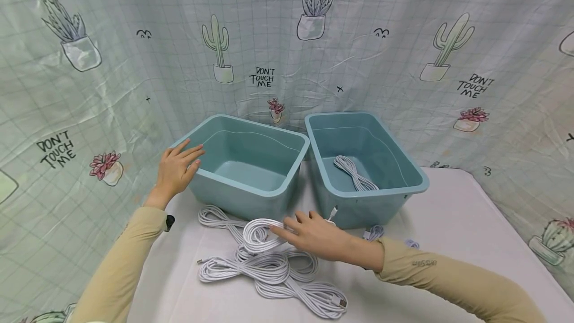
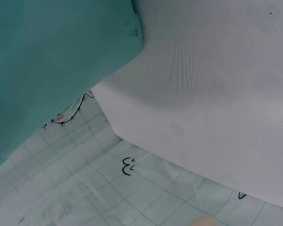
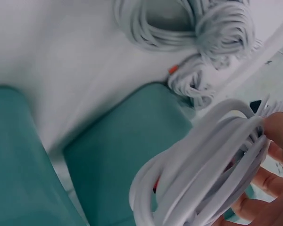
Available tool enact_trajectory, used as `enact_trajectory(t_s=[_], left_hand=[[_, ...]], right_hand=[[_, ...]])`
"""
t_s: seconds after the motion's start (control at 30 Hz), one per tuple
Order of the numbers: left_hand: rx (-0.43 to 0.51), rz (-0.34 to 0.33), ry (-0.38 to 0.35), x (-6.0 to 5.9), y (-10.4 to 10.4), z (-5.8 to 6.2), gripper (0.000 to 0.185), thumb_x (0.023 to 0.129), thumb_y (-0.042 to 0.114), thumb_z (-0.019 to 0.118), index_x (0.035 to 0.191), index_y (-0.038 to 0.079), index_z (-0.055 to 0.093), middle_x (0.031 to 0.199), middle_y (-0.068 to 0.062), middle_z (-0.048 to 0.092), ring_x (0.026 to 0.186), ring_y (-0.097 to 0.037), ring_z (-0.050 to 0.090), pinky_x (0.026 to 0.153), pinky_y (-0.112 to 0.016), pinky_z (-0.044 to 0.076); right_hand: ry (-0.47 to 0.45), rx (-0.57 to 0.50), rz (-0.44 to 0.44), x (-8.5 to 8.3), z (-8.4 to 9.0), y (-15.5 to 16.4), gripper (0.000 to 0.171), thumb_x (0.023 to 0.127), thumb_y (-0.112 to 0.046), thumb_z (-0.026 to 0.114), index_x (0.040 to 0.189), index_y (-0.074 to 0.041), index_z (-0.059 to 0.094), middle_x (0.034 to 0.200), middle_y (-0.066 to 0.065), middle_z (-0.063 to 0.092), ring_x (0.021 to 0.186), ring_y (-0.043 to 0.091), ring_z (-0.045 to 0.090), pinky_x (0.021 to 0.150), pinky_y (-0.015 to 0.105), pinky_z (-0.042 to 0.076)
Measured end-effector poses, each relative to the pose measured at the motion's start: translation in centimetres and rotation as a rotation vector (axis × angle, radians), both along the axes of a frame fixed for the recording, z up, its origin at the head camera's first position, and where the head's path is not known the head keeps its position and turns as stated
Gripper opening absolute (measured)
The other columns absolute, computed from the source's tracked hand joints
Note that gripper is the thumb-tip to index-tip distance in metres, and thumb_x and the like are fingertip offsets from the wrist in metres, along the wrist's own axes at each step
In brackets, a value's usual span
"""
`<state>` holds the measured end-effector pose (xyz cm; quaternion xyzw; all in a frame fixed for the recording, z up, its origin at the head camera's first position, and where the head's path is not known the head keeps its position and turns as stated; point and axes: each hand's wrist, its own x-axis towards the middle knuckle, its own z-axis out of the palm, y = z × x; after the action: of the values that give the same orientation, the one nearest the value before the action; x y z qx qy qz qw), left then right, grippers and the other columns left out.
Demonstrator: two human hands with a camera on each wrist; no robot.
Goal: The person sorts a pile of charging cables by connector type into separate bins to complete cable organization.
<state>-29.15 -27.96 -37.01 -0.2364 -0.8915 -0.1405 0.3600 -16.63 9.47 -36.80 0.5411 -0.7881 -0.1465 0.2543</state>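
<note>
The right hand (image 1: 316, 236) reaches across the white tabletop (image 1: 448, 223) and curls its fingers (image 3: 278, 129) round a coiled white cable (image 1: 259, 233), lifted slightly at the near edge of the pile. The right wrist view shows the loops bunched against the fingertips, but the thumb is cut off at the frame edge, so how it closes on the coil cannot be told. More white cables (image 1: 273, 273) lie in a loose tangle below the hand; where 1 coil ends and the next begins is hard to make out, and their count is uncertain. A few small bundles (image 1: 374, 233) peek out behind the right wrist, partly hidden by the sleeve.

The left hand (image 1: 177, 171) rests with straight, spread fingers on the corner rim of the left teal bin (image 1: 251, 191), holding nothing. The left wrist view shows only the bin's outer wall, the tabletop edge and the patterned curtain (image 1: 112, 64); of the hand, just a blurred fingertip at the bottom edge.

The right teal bin (image 1: 372, 198) stands just beside the left one, and 1 bundled white cable (image 1: 354, 173) lies on its floor. The 2 hands are well apart.
</note>
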Motion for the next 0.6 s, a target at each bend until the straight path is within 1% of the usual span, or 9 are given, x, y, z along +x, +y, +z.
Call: enact_trajectory(t_s=[0.17, 0.27, 0.43, 0.5, 0.6], left_hand=[[-0.001, -0.005, 0.0, 0.0, 0.0, 0.0, 0.051, 0.093, 0.044, 0.031, 0.11, 0.009, 0.065, 0.119, -0.011, 0.06, 0.122, -0.035, 0.043, 0.09, -0.052, 0.032], [-0.006, 0.0, -0.002, -0.1, -0.1, -0.1, 0.054, 0.093, 0.046, 0.029, 0.11, 0.009, 0.065, 0.119, -0.011, 0.06, 0.122, -0.035, 0.043, 0.09, -0.052, 0.032], [-0.005, 0.004, -0.009, -0.1, -0.1, -0.1, 0.053, 0.093, 0.046, 0.03, 0.111, 0.01, 0.064, 0.119, -0.01, 0.06, 0.123, -0.034, 0.042, 0.09, -0.052, 0.032], [-0.005, 0.007, -0.012, -0.1, -0.1, -0.1, 0.046, 0.092, 0.04, 0.035, 0.111, 0.01, 0.064, 0.12, -0.01, 0.06, 0.123, -0.034, 0.042, 0.091, -0.052, 0.031], [-0.004, 0.007, -0.014, -0.1, 0.0, -0.1, 0.044, 0.092, 0.038, 0.037, 0.111, 0.009, 0.064, 0.12, -0.01, 0.06, 0.123, -0.034, 0.042, 0.091, -0.053, 0.031]], right_hand=[[-0.001, -0.002, -0.012, 0.3, 1.3, 0.2, 0.051, 0.086, -0.022, 0.058, 0.133, -0.023, 0.039, 0.096, -0.004, 0.048, 0.067, 0.011, 0.034, 0.052, 0.021, 0.023], [-0.02, -0.018, -0.019, 0.4, 2.2, 0.4, 0.052, 0.085, -0.022, 0.059, 0.133, -0.023, 0.038, 0.097, -0.003, 0.048, 0.067, 0.011, 0.033, 0.052, 0.021, 0.02], [-0.041, -0.04, -0.033, 0.5, 4.0, 0.8, 0.054, 0.084, -0.025, 0.061, 0.133, -0.023, 0.039, 0.1, -0.002, 0.049, 0.066, 0.011, 0.032, 0.052, 0.022, 0.016], [-0.04, -0.044, -0.04, 0.5, 4.6, 1.0, 0.055, 0.084, -0.025, 0.061, 0.133, -0.022, 0.038, 0.1, -0.002, 0.049, 0.066, 0.012, 0.033, 0.052, 0.021, 0.017], [-0.034, -0.051, -0.047, 0.3, 5.3, 1.5, 0.055, 0.083, -0.024, 0.061, 0.134, -0.022, 0.039, 0.101, -0.001, 0.049, 0.068, 0.013, 0.036, 0.052, 0.021, 0.02]])
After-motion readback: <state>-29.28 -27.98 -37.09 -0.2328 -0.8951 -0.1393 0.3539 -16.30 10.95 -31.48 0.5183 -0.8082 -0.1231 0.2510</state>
